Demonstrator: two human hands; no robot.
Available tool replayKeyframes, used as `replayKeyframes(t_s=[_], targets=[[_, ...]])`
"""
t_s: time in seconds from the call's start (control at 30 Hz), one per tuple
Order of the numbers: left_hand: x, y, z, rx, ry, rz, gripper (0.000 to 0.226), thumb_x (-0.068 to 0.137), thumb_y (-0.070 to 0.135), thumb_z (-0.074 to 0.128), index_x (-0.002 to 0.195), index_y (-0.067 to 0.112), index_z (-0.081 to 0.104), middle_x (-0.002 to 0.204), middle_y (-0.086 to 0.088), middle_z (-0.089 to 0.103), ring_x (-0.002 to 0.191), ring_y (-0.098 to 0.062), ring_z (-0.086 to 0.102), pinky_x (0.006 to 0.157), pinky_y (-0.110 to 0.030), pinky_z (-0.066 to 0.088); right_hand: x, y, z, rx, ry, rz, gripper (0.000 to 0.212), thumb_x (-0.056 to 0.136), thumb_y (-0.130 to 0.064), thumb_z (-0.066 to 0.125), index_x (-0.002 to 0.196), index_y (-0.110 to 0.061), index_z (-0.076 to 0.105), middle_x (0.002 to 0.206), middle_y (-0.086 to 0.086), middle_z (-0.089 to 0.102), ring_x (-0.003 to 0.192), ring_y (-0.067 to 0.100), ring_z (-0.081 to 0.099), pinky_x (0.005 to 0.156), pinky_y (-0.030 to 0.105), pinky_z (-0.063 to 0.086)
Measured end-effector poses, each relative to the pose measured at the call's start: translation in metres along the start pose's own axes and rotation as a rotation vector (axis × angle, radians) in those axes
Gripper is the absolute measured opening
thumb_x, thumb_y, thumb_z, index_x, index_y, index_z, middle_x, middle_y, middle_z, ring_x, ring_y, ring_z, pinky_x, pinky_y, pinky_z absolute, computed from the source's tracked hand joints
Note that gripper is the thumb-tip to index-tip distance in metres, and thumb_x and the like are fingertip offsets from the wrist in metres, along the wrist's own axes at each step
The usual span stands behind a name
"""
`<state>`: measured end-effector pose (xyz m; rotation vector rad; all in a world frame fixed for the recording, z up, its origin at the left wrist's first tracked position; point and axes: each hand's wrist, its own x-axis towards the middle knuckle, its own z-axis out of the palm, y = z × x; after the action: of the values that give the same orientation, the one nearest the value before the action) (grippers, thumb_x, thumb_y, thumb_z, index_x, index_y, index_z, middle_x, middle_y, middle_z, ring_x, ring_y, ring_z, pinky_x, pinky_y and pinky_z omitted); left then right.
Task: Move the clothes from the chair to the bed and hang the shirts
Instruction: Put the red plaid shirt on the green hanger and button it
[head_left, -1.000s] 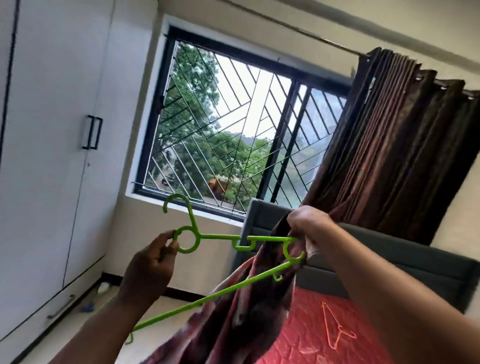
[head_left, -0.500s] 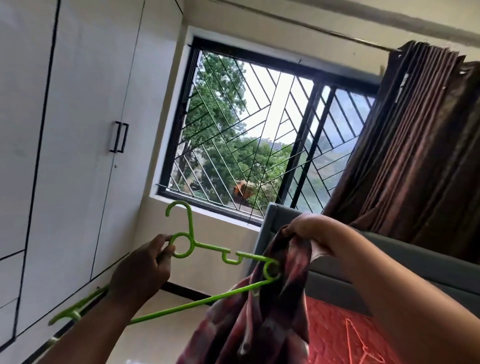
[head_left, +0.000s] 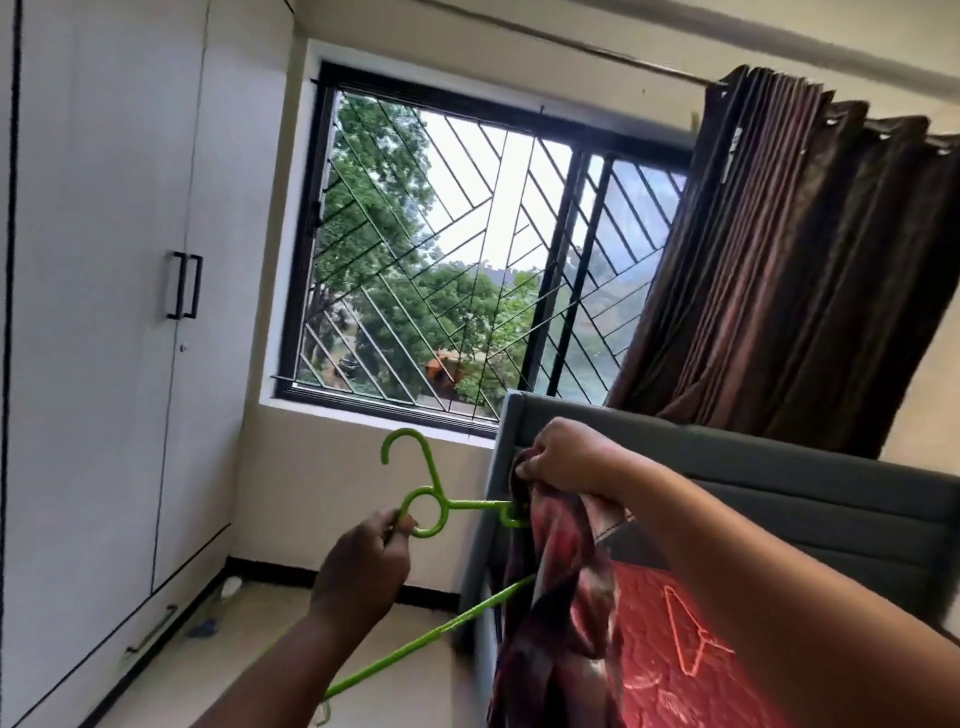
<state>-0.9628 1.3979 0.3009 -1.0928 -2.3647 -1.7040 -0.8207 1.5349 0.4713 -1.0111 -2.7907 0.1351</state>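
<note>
Between the window (head_left: 467, 260) and the grey headboard (head_left: 727, 467) of the bed (head_left: 654, 670), I am working a green plastic hanger (head_left: 431, 506) into a dark red checked shirt (head_left: 550, 613). Compared with a second ago, the hanger's right shoulder end, which then showed outside the cloth, is now buried inside the shirt: only the hook, the ring below it, a short run of the top bar and part of the lower bar still show. I judge that this end of the hanger is seated in the shirt and that the other shoulder is the next thing to dress, since the hanger's left end near the floor is bare. My left hand (head_left: 358, 571) has its fingers (head_left: 387, 525) curled round the hanger at the ring under the hook, pinching it and holding it tilted. My right hand (head_left: 566, 457) is clenched on a bunch of the shirt's cloth at its top, knuckles up, and the shirt hangs down from that grip in front of the headboard, above the edge of the red bed cover. An orange hanger (head_left: 691, 639) lies on that cover, well apart from my hands. White wardrobe doors (head_left: 104, 312) stand at my left and a brown curtain (head_left: 805, 260) is drawn to the right of the window.
</note>
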Motion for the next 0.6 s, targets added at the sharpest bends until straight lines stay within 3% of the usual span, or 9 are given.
replayKeyframes(t_s=[0.17,0.27,0.37,0.43,0.5,0.6], targets=[[-0.001,0.015,0.004,-0.196,-0.056,0.000,0.024,0.097,0.015,0.056,0.078,0.023,0.067,0.089,-0.007,0.073,0.089,-0.028,0.063,0.075,-0.032,0.042,-0.033,0.001,-0.044,-0.309,0.221,0.002,0.026,0.093,-0.024,0.053,0.113,-0.018,0.068,0.111,0.005,0.068,0.100,0.025,0.064,0.076,0.031,0.052],[0.003,0.013,-0.005,-0.243,-0.076,-0.003,0.034,0.094,0.005,0.059,0.067,0.024,0.065,0.078,-0.008,0.070,0.084,-0.029,0.063,0.072,-0.033,0.039,-0.056,0.020,-0.089,-0.525,0.166,0.086,0.023,0.086,-0.017,0.056,0.103,-0.017,0.071,0.103,0.005,0.070,0.095,0.025,0.066,0.069,0.027,0.049],[0.003,0.022,-0.007,-0.269,-0.107,0.008,0.036,0.094,0.002,0.059,0.063,0.021,0.065,0.072,-0.008,0.065,0.082,-0.031,0.062,0.073,-0.036,0.040,-0.080,0.022,-0.116,-0.671,0.131,0.104,0.022,0.087,-0.014,0.054,0.102,-0.018,0.070,0.101,0.003,0.070,0.093,0.024,0.065,0.054,0.022,0.038],[0.002,0.035,0.000,-0.228,-0.136,0.030,0.036,0.095,0.008,0.058,0.063,0.023,0.064,0.074,-0.010,0.067,0.084,-0.032,0.062,0.072,-0.036,0.039,-0.090,0.014,-0.119,-0.746,0.158,0.054,0.026,0.087,-0.013,0.052,0.103,-0.019,0.071,0.103,0.002,0.070,0.094,0.023,0.065,0.052,0.024,0.034],[0.000,0.050,0.010,-0.137,-0.178,0.046,0.033,0.097,0.016,0.055,0.066,0.024,0.063,0.086,-0.011,0.072,0.091,-0.032,0.064,0.071,-0.033,0.039,-0.093,0.006,-0.115,-0.764,0.237,0.027,0.026,0.086,-0.014,0.052,0.103,-0.018,0.071,0.104,0.005,0.070,0.095,0.027,0.065,0.060,0.025,0.040],[-0.005,0.072,0.016,-0.022,-0.162,0.012,0.024,0.099,0.029,0.050,0.087,0.019,0.067,0.104,-0.016,0.071,0.101,-0.036,0.062,0.075,-0.035,0.042,-0.093,-0.008,-0.105,-0.602,0.351,0.126,0.022,0.084,-0.018,0.054,0.100,-0.013,0.067,0.102,0.010,0.068,0.096,0.033,0.064,0.069,0.030,0.047]])
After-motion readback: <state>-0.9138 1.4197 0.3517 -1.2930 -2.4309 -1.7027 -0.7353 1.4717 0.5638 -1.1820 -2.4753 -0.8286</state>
